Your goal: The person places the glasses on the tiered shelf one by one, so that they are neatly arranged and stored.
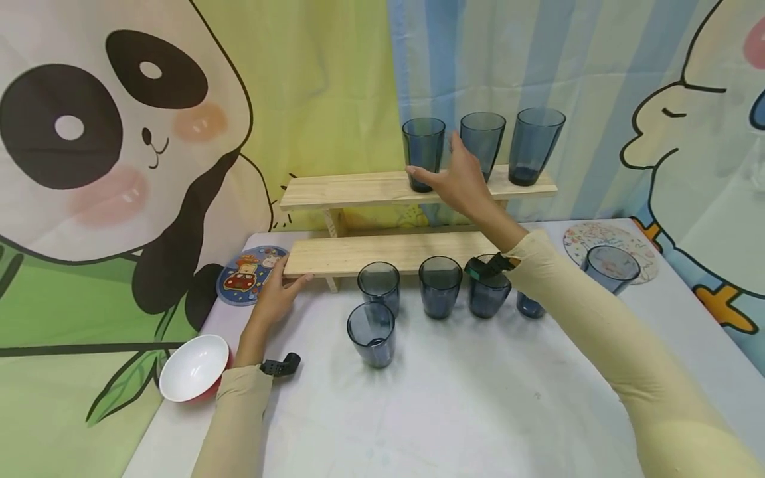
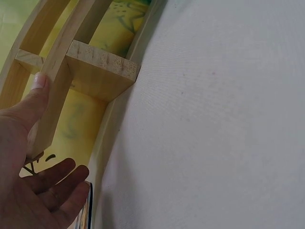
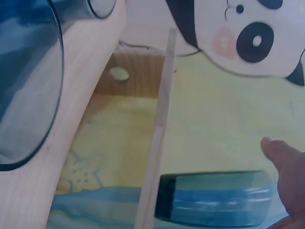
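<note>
Right sleeve point(image 1: 609, 335) nearest; right hand point(image 1: 465, 179) spreads, empty, just near-side of the far shelf's point(image 1: 346, 190) upright left glass point(image 1: 422, 147); left hand point(image 1: 275, 295), uncurled, touches the near shelf point(image 1: 382, 252).

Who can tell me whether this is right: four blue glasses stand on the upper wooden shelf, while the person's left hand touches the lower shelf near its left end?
The count is wrong: the head view shows three blue glasses on the upper wooden shelf, not four. The person's left hand does touch the lower shelf near its left end.
</note>
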`<state>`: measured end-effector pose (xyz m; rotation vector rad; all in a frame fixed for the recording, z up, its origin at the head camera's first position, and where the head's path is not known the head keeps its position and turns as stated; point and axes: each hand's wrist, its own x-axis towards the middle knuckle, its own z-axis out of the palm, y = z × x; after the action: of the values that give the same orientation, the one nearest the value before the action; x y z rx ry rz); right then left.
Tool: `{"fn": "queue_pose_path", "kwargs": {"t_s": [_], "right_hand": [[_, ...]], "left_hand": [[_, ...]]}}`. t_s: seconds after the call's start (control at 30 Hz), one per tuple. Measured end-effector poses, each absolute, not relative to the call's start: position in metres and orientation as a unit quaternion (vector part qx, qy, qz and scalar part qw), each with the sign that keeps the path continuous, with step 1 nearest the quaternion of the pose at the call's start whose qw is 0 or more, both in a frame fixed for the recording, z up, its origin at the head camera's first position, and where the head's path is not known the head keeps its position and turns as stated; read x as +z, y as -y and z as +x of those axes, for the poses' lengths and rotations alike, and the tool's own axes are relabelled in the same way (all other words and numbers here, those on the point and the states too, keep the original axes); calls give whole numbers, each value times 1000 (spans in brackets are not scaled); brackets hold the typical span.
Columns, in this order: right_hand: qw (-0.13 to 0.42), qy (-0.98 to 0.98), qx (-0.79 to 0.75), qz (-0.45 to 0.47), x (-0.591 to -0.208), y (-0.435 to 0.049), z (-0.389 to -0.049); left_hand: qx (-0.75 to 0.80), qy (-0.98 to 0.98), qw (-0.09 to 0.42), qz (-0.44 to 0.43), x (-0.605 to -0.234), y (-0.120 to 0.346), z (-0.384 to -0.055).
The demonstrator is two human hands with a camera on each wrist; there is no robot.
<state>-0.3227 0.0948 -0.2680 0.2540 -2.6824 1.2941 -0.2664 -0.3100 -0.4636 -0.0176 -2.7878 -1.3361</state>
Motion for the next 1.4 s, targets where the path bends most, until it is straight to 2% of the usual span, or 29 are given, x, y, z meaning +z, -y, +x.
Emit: {"fn": "queue_pose_path", "kwargs": {"t_s": [0.27,0.47,0.63,0.77,0.97,1.4], "right_hand": [[95,876,445,163,-286,-102,-258],[21,819,527,225,-332,-93,-201],[-18,797,544,262,-380,-82,-171],[-46,803,529,272,-412,-71,-160],[-90,804,523,269,-439,-57,-158],[-86,756,579,293,-460,-38,-165]], "left_hand": [[-436,900,20,-6,-465,310,-265],[-438,898,39,-18,-465,311,-266],[-439,897,40,-21,-465,313,-266],[-431,902,33,-14,-463,313,-266],[-428,903,30,-9,-462,313,-266],[-433,901,25,-2,-465,309,-266]]}}
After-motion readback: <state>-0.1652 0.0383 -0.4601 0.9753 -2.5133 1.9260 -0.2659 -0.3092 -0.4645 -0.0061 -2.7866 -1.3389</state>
